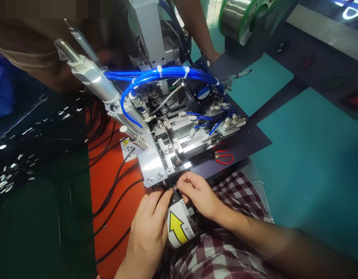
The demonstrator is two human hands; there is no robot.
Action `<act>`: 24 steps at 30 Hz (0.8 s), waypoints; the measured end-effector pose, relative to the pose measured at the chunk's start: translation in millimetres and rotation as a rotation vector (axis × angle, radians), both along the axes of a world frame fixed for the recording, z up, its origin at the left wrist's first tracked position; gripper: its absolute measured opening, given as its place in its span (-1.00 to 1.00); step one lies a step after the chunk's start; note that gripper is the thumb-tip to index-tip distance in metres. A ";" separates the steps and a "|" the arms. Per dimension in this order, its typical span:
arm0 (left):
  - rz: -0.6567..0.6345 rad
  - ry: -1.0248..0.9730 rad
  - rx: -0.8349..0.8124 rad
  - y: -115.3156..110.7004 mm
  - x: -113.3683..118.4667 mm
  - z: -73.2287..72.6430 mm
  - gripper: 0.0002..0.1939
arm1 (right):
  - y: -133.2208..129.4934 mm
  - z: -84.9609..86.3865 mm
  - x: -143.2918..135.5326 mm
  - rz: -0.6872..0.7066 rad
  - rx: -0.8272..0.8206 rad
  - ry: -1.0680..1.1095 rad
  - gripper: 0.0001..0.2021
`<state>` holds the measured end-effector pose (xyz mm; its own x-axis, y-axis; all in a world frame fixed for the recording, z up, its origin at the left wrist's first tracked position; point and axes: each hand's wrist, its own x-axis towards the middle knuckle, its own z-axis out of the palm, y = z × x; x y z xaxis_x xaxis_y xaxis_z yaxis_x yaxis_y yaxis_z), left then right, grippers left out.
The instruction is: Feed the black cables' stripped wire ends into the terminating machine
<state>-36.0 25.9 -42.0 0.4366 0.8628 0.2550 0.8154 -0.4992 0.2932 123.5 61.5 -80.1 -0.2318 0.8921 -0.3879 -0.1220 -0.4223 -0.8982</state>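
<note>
My left hand (pixel 150 224) and my right hand (pixel 196 192) meet at the near edge of a metal machine (pixel 150 162). Their fingertips are pinched close together around a tiny part (pixel 175 188), too small to name. Just below the fingertips sits a motor-like cylinder (pixel 179 224) with a white label and a yellow arrow. The fingers of my left hand are bent, their tips hidden partly behind the hand. On my right hand, thumb and forefinger press together.
Blue air hoses (pixel 167 73) arch over the machine. Red-handled scissors (pixel 224 158) lie at its right. Black cables (pixel 117 178) cross the orange surface (pixel 109 240). A solder wire spool (pixel 240 19) is at top right, a wrench (pixel 28 116) at left. Another person's arm (pixel 196 27) reaches in behind.
</note>
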 end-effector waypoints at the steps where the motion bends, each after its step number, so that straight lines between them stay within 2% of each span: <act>1: 0.006 0.013 0.003 0.2 1.8 0.1 -0.67 | -0.6 -0.7 -0.8 -0.009 0.015 -0.018 -0.79; 5: 0.051 0.027 0.031 2.3 8.9 -2.3 -0.66 | 0.0 -2.4 -4.8 -0.025 -0.057 0.079 -0.80; 8: 0.099 -0.052 0.012 2.1 8.8 -3.2 -0.67 | 1.3 -0.6 -6.1 -0.023 -0.110 0.160 -0.78; 12: 0.199 -0.148 -0.103 -15.8 -4.9 -2.4 -0.67 | 2.2 2.7 -3.8 0.004 -0.101 0.185 -0.75; 18: 0.412 0.080 -0.072 -65.9 -29.0 -9.5 -0.50 | 1.9 -0.2 -0.7 0.001 -0.103 0.192 -0.74; 20: 0.427 0.154 -0.066 -70.8 -33.1 -11.6 -0.46 | 2.2 -1.3 -0.7 0.008 -0.109 0.189 -0.74; 24: 0.393 0.182 -0.076 -64.0 -39.9 -12.4 -0.45 | 4.9 -0.6 -0.1 0.023 -0.100 0.167 -0.71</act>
